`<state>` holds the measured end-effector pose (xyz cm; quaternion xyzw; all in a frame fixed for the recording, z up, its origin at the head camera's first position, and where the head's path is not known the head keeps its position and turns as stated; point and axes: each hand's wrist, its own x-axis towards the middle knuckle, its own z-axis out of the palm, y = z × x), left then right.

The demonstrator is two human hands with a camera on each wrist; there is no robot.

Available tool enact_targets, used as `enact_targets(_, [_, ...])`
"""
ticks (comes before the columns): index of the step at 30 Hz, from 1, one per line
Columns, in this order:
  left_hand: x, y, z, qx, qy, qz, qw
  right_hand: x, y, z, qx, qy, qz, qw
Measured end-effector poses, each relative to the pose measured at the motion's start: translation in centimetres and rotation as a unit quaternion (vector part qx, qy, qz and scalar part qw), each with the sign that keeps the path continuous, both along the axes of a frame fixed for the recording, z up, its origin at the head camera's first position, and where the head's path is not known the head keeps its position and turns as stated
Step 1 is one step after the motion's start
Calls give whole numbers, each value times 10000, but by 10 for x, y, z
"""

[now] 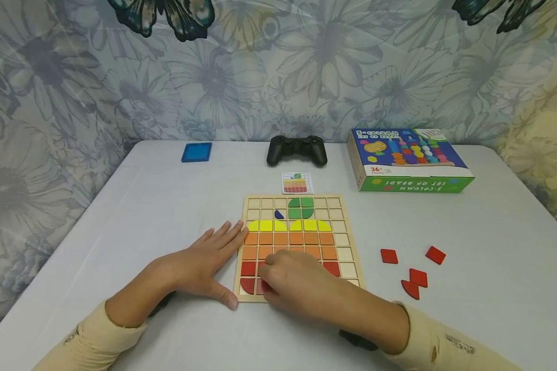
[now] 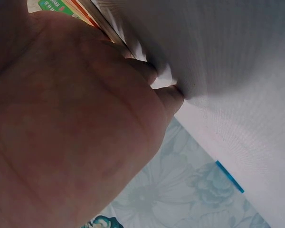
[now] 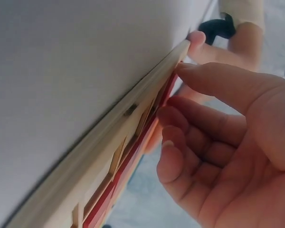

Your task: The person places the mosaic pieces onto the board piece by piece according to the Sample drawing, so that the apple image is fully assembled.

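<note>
A wooden grid board (image 1: 345, 240) lies flat on the table, holding green quarter rounds (image 1: 301, 208), a small blue piece (image 1: 279, 214), yellow pieces (image 1: 310, 225), orange squares (image 1: 280, 238) and red pieces (image 1: 248, 268). My left hand (image 1: 192, 269) is spread at the board's left side, fingertips at its edge and thumb near the front left corner. Over the board's lower rows, my right hand (image 1: 304, 283) pinches a red tile (image 3: 169, 88) between thumb and forefinger at the front row. That hand hides much of the red rows in the head view.
Several loose red pieces (image 1: 389, 256) lie right of the board. A pattern card (image 1: 297, 183) sits just behind it, with a black game controller (image 1: 297, 150) farther back. A bead-set box (image 1: 410, 161) stands at back right, a blue square case (image 1: 196, 152) at back left.
</note>
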<state>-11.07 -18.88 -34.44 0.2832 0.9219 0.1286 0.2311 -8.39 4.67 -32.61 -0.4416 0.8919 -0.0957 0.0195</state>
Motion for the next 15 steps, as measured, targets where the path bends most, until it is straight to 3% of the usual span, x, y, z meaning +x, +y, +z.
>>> enact_targets(7, [0, 2, -1, -44, -38, 70, 10000, -2, 18, 0, -351, -345, -73, 9988])
enact_targets(15, [0, 1, -3, -80, -9, 87, 9999, -13, 66, 12, -205, -873, -843, 9924])
